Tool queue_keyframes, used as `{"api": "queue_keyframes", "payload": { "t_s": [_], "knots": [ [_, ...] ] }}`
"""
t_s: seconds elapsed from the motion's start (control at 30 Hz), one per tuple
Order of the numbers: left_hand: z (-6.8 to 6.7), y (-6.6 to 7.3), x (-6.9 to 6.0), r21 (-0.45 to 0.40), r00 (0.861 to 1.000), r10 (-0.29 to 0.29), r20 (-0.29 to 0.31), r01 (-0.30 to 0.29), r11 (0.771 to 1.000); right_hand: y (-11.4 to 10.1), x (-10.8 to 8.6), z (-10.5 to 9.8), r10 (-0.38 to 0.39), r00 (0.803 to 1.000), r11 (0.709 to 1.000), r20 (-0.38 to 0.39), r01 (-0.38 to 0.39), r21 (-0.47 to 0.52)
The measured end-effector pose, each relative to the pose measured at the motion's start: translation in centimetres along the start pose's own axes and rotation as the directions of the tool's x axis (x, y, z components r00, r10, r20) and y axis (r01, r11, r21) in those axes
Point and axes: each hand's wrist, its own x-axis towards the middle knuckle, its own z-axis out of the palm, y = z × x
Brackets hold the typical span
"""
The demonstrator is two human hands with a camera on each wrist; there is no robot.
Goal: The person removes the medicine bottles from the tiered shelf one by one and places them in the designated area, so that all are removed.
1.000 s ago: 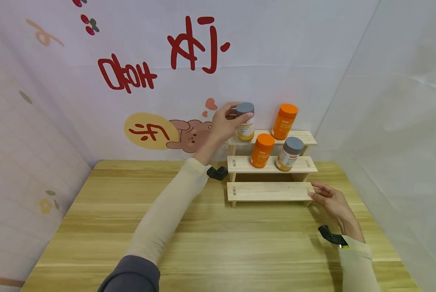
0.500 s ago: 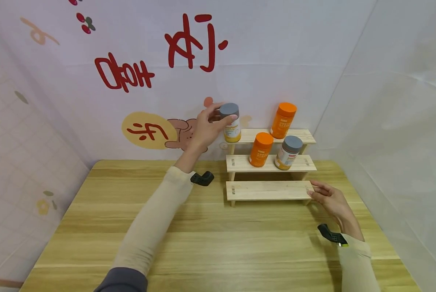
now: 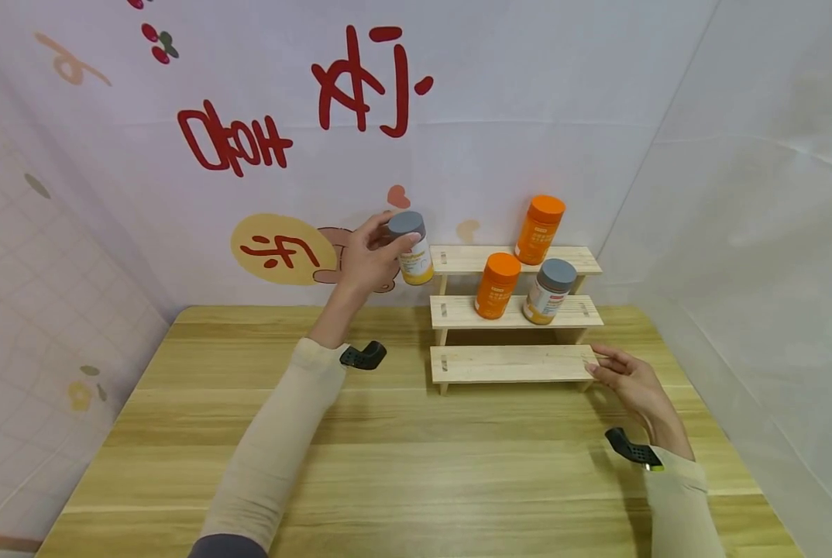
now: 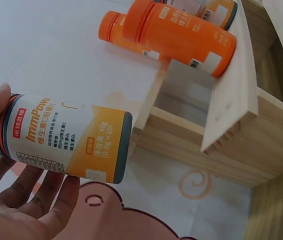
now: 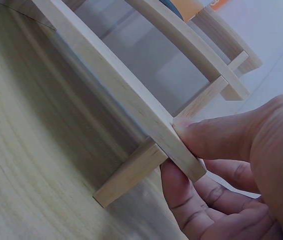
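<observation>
In the head view my left hand (image 3: pixel 374 260) grips a supplement bottle (image 3: pixel 414 260) with a grey lid and a white and yellow label. The bottle hangs tilted in the air, just left of the top step of a three-step wooden rack (image 3: pixel 513 364). My right hand (image 3: pixel 632 384) pinches the right end of the lowest step; the right wrist view shows the thumb (image 5: pixel 221 135) on top and fingers beneath the board. An orange bottle (image 3: pixel 540 230) stands on the top step. The middle step bears another orange bottle (image 3: pixel 497 287) and a grey-lidded bottle (image 3: pixel 550 292).
The rack stands at the back of a wood-grain table (image 3: pixel 416 465). Behind it rises a white wall sheet (image 3: pixel 513 93) with red characters and cartoon prints. A pale sheet (image 3: pixel 751 271) borders the right side.
My left hand has carried the grey-lidded bottle leftward off the top step, and the bottle has tilted. The right hand keeps its hold on the lowest step.
</observation>
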Motion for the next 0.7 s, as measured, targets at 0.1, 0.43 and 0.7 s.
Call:
{"api": "queue_keyframes", "payload": {
  "t_s": [0.1,0.43,0.7],
  "knots": [
    [-0.5,-0.7,-0.3,0.010,1.000,-0.023,-0.014,0.023,1.000,0.0,0.0,-0.1,-0.002,1.000,1.000,-0.001,0.002,-0.012],
    [-1.5,-3.5,-1.3,0.050,1.000,-0.016,-0.027,0.017,0.999,0.0,0.0,-0.1,-0.005,1.000,1.000,0.003,0.005,-0.017],
    [-2.2,-6.3,-1.9,0.079,0.994,-0.094,-0.047,0.097,0.992,0.2,0.2,-0.1,-0.001,1.000,1.000,0.005,0.002,-0.013]
  ]
}}
